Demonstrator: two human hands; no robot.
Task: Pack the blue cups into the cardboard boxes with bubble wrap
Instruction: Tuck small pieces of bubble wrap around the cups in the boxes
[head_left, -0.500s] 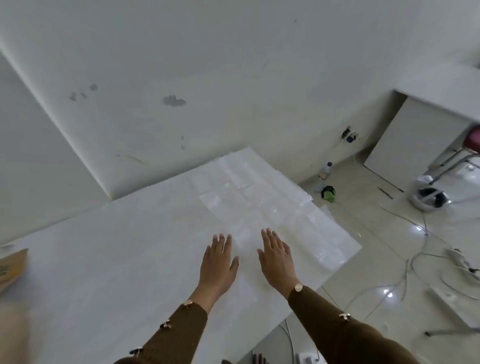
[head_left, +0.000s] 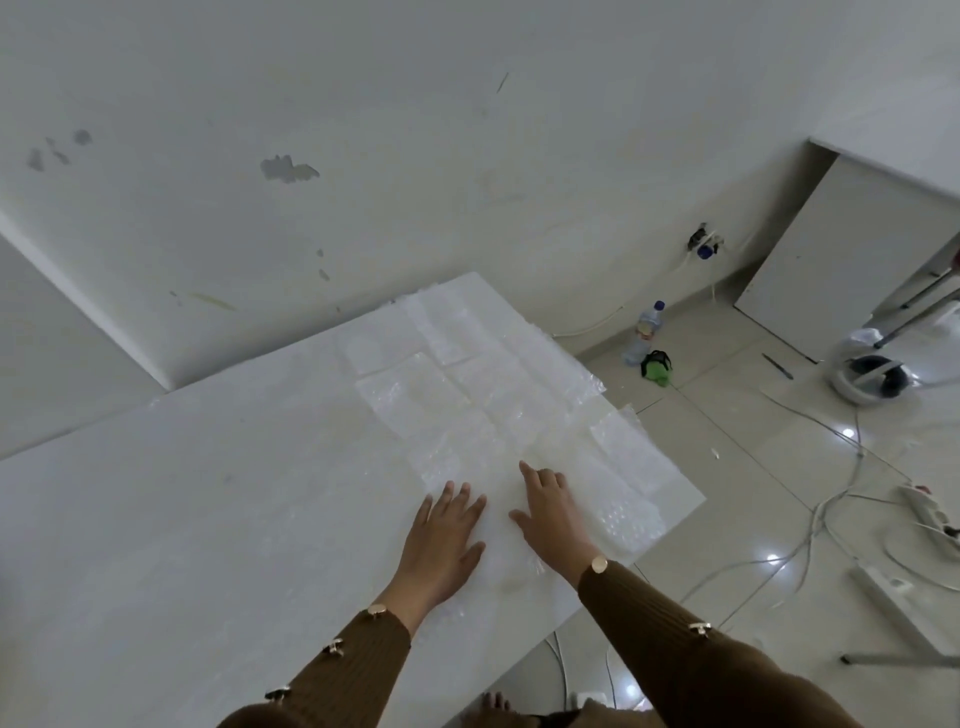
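Clear bubble wrap (head_left: 498, 415) on white table (head_left: 208, 493): light, limp, slippery; pinch an edge. Left hand (head_left: 441, 540) flat, fingers straight; right hand (head_left: 553, 514) pressing, fingers loosely spread.

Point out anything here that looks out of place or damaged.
The bubble wrap lies in uneven, overlapping pieces, and some jut past the right edge of the table. The wall has patches of chipped paint. Loose cables sprawl across the floor.
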